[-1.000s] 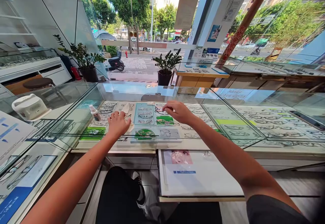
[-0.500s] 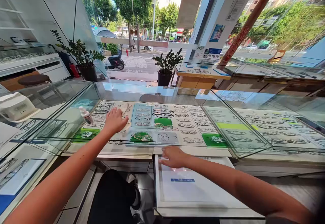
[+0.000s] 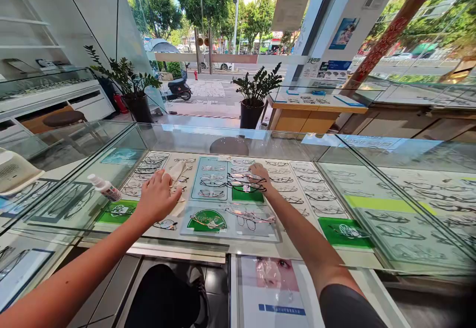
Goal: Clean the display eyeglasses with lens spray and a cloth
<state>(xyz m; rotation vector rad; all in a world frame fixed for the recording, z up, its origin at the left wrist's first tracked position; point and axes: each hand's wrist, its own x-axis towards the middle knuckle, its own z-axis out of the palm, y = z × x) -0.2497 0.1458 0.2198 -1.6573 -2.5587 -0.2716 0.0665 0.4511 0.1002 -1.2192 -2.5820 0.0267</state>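
My left hand (image 3: 158,196) lies palm down on the glass counter, fingers and thumb spread, beside a pale cloth (image 3: 177,171). A white spray bottle (image 3: 106,188) stands to its left. My right hand (image 3: 262,175) reaches over the glass with fingers curled at the right end of dark-framed eyeglasses (image 3: 245,185). Whether its fingertips grip part of these frames is hidden. Nearer me, thin-framed eyeglasses (image 3: 249,215) lie above a clear panel, and another thin pair (image 3: 207,223) overlaps a green half-round sign.
Rows of eyeglasses (image 3: 282,180) fill the glass display case (image 3: 208,144). Below it, an open drawer (image 3: 316,283) holds a printed sheet (image 3: 267,283). A stool (image 3: 229,146) and potted plants (image 3: 252,112) are beyond the counter. A beige device (image 3: 18,171) sits at the left.
My right hand has moved from above the open drawer, forward to the dark eyeglasses. My left hand stays near the cloth with its fingers more spread. The view has shifted closer to the counter.
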